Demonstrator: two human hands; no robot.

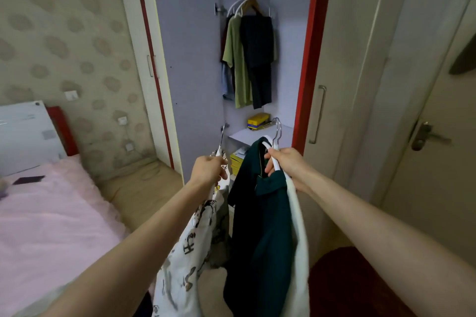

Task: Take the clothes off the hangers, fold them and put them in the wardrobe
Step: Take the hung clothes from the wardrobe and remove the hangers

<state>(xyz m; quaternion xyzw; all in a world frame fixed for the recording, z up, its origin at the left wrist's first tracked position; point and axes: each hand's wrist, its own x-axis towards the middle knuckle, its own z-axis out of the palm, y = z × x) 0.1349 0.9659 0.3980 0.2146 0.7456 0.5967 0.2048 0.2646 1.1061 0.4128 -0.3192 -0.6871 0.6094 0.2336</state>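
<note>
Clothes: patterned white shirt [185,247] left, dark green shirt [260,234] right, both on hangers
Left hand [208,170]: fingers grasp left hanger [220,148]
Right hand [288,165]: fingers grasp white hanger [274,154]
Wardrobe [190,59]: open, far

A white printed garment [185,252] and a dark green shirt [260,239] hang on white hangers [274,159] before the open wardrobe [190,59].

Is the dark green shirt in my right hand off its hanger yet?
No, still on. The dark green shirt hangs from the white hanger that the right hand grips, with its collar at the hanger's neck.
</note>
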